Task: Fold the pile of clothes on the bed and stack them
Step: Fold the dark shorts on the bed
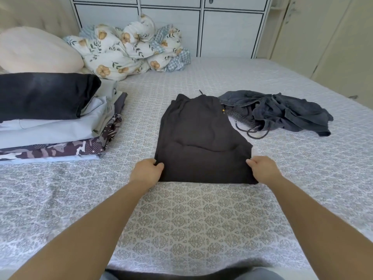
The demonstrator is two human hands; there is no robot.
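a flat dark brown fabric garment (201,142) lies mid-bed, its long axis running straight away from the person, drawstring waist at the far end; the left hand (147,171) and right hand (263,169) each pinch a near corner with curled fingers. a crumpled dark grey drawstring garment (282,113) lies just right of it, a stack of folded clothes (52,118) well to the left. bare patterned grey bedspread (201,219) lies in front; a floral duvet (131,47) and white cabinets (201,23) stand behind.

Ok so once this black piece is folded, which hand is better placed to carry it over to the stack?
Probably left. The left hand grips the black garment on the side facing the folded stack; the right hand holds the far edge.
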